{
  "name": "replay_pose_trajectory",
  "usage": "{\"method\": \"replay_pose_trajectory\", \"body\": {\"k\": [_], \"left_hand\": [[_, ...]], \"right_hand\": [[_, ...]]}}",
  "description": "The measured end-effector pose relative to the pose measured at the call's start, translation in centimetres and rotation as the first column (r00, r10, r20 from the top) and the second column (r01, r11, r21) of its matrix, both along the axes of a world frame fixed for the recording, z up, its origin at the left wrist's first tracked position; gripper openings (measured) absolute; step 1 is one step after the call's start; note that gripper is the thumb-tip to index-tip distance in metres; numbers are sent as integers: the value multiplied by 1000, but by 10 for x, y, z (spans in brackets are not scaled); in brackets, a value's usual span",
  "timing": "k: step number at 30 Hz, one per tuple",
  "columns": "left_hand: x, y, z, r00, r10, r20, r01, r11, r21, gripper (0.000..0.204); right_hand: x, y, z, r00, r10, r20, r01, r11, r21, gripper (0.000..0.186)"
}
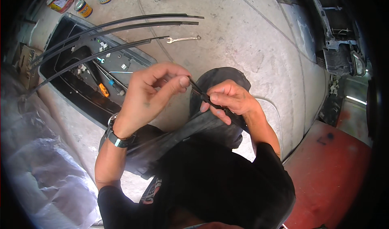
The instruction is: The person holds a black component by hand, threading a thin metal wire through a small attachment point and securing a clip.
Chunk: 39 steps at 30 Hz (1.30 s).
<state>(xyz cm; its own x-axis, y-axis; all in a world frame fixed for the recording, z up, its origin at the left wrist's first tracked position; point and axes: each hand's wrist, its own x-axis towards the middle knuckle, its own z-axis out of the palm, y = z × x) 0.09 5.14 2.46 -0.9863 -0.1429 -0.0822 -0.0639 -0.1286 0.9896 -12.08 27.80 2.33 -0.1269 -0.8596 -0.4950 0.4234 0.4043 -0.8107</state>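
Note:
My left hand (150,97), with a watch on its wrist, has thumb and forefinger pinched at the end of a thin black strip (197,88). My right hand (235,101) grips the same strip a little further along, between thumb and fingers. From there the strip slants down past the right palm, over my dark trouser leg, where it is hard to tell from the cloth. Whether the left fingertips also hold some small piece is hidden. Both hands are close together above my knee (221,75).
Left of my hands lies a black tub (117,61) with a yellow-handled tool (104,90), a blue-handled screwdriver (117,88) and small clips. Long black trim strips (121,25) cross it. Beyond are a wrench (184,39) and cans (83,8). Plastic sheeting (56,168) and a red panel (328,176) flank me.

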Motion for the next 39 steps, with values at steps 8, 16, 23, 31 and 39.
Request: {"method": "replay_pose_trajectory", "body": {"k": [8,16,23,31,39], "left_hand": [[1,-2,-1,1000,-7,-25,9,996,90,13],[-2,-4,-3,984,-53,-168,25,986,-166,8],[-4,-1,-10,952,-58,-302,-57,932,-359,6],[-4,3,-15,928,-47,-370,-118,904,-410,9],[1,8,-18,957,0,-289,-108,927,-358,16]], "right_hand": [[-5,5,-5,997,24,67,-19,997,-70,37],[-5,5,-5,997,43,69,-39,998,-56,38],[-3,3,-2,997,33,73,-30,998,-52,31],[-2,4,-2,994,10,104,-4,998,-56,28],[2,1,-1,1000,-22,4,21,1000,1,33]]}}
